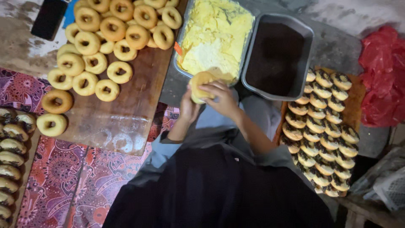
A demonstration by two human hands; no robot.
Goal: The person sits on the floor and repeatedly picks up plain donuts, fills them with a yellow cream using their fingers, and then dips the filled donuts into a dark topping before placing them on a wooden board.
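Both hands close on one doughnut (201, 85) over the lap — left hand (188, 107) cupping beneath, right hand (220, 98) fingers curled over its top. Best held level, turning slowly, at the rim of the yellow cream tray (182, 63) — dark sprinkle tray (310, 31) beyond.

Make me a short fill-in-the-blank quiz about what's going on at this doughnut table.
1. Both hands, left hand and right hand, hold one ____.
2. The plain ring doughnuts lie on a ____ board.
3. The tray beside the yellow cream tray holds something dark ____ in colour.
4. The crumpled plastic bag at the right edge is ____.

Missing words: doughnut; wooden; brown; red
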